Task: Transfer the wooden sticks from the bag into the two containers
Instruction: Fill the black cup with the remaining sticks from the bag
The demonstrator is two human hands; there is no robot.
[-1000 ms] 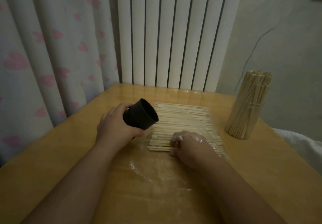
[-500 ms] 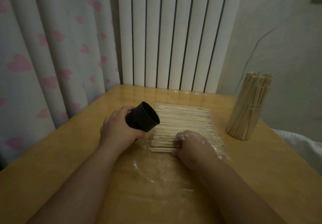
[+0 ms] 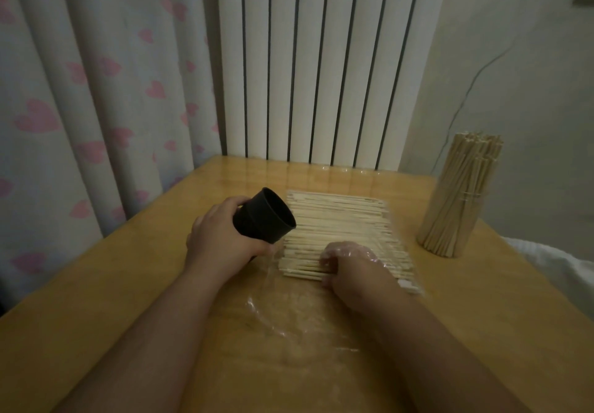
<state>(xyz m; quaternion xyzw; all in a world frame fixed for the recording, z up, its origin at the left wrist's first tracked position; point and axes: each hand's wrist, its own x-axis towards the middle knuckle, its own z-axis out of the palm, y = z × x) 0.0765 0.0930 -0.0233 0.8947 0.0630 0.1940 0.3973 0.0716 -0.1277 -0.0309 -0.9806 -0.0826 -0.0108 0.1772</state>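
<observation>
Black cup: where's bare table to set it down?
Bare table left of the left hand holding the black cup, toward the curtain; also right of the right hand, before the filled container. Crowded centre: clear bag, wooden sticks, both hands.
</observation>
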